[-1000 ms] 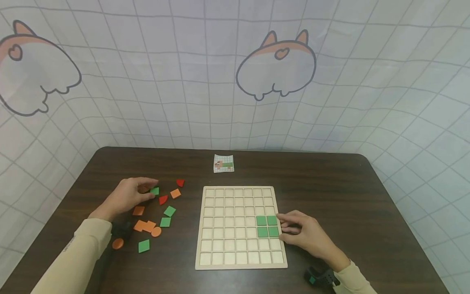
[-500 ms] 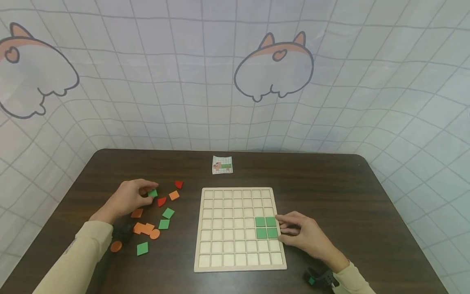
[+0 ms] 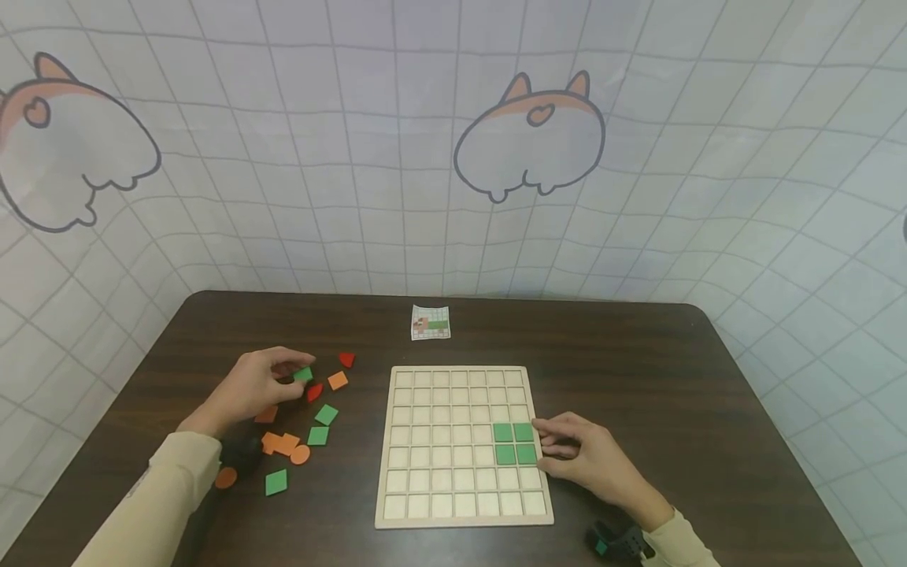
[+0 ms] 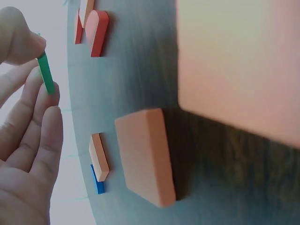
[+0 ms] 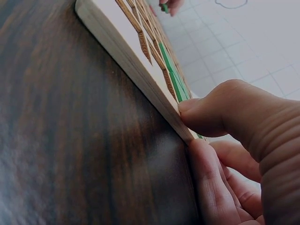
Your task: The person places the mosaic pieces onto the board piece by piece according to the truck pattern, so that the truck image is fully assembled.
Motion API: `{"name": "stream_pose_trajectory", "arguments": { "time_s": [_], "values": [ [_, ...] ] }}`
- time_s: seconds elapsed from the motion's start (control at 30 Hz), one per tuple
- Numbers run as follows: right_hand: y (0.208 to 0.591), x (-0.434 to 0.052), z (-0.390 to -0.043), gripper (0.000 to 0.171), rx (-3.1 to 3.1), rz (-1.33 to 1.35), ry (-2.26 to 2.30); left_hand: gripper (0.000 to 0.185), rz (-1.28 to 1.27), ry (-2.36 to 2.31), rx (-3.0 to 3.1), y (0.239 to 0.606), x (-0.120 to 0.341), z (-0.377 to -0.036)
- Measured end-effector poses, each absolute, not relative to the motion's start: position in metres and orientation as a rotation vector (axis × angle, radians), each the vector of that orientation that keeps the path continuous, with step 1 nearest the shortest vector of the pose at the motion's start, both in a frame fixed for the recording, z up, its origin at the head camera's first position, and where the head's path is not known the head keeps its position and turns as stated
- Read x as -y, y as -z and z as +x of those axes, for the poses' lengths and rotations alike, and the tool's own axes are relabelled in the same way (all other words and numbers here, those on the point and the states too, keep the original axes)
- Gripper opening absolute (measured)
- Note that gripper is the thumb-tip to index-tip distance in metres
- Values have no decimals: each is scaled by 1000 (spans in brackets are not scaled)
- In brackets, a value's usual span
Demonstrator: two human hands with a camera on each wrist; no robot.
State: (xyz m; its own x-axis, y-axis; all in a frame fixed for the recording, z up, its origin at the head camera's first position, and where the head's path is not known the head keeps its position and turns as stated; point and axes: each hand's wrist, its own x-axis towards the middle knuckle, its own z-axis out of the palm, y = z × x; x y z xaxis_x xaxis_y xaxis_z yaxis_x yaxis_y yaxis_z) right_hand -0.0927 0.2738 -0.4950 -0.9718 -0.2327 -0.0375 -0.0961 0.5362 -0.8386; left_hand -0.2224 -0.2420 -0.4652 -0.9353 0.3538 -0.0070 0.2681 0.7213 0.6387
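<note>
A wooden grid board [image 3: 464,445] lies on the dark table, with a block of green square tiles [image 3: 515,442] set in its right side. My right hand [image 3: 560,447] rests at the board's right edge [image 5: 140,65], thumb on top and fingers against its side. My left hand [image 3: 283,376] pinches a green square tile [image 3: 303,374] between thumb and fingertips, just above the table; the left wrist view shows this green tile [image 4: 45,72] edge-on.
Loose orange, red and green pieces [image 3: 305,429] lie scattered left of the board. A small pattern card [image 3: 430,323] sits beyond the board. An orange block [image 4: 145,154] lies close under my left wrist. A printed cloth backdrop surrounds the table.
My left hand has lifted the green tile slightly off the table. My right hand has stayed at the board's edge.
</note>
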Motion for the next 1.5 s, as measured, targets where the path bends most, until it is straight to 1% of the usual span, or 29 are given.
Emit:
{"name": "stream_pose_trajectory", "arguments": {
  "time_s": [0.37,0.83,1.27,1.5],
  "values": [
    [494,-275,-91,55,-2595,-293,1458,42,574,-1009,-2800,463,231,-219],
    [493,-275,-92,56,-2581,-298,1479,41,662,-929,-2853,455,205,-217],
    [495,-275,-91,55,-2602,-330,1460,36,813,-1027,-2813,447,171,-213],
    [496,-275,-92,55,-2609,-329,1465,36,862,-1029,-2780,443,152,-212]
  ]
}}
